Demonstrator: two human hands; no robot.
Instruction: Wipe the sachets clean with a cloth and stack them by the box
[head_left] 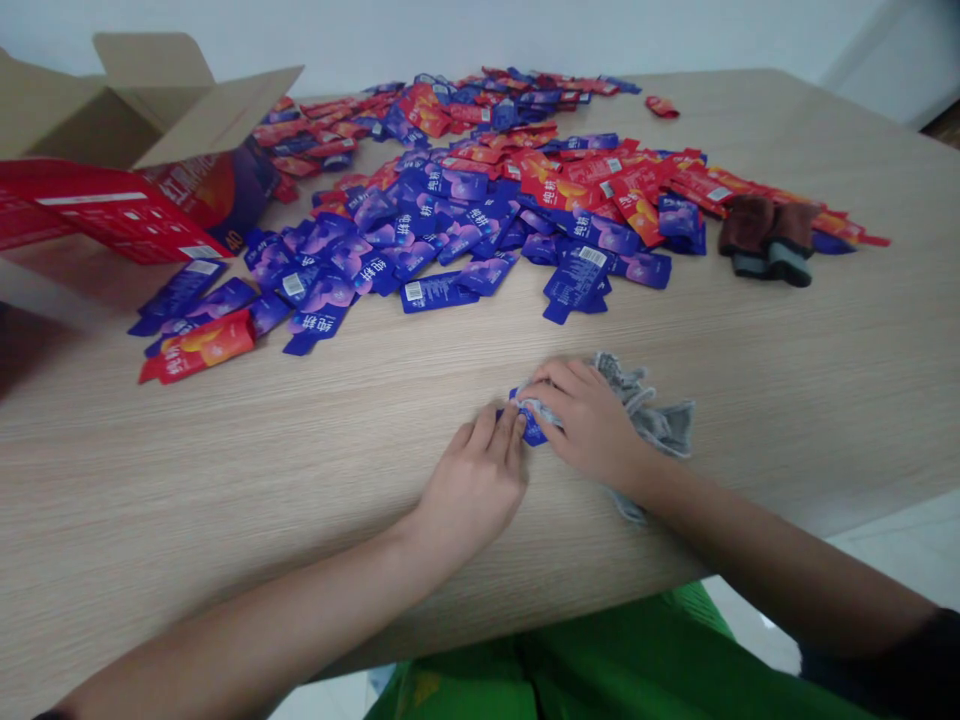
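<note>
My left hand point(476, 480) lies on the wooden table point(225, 470) with its fingertips pressed on a blue card point(531, 428). My right hand point(589, 415) rests on a grey sock point(660, 415) and pinches the sock's edge against the same blue card. Most of the card is hidden under my fingers. Both hands are close together near the table's front edge.
A large pile of blue and red cards point(487, 200) covers the far half of the table. An open cardboard box point(142, 110) stands at the back left with red packaging point(97, 215) beside it. A brown and grey pair of socks point(769, 240) lies at the right.
</note>
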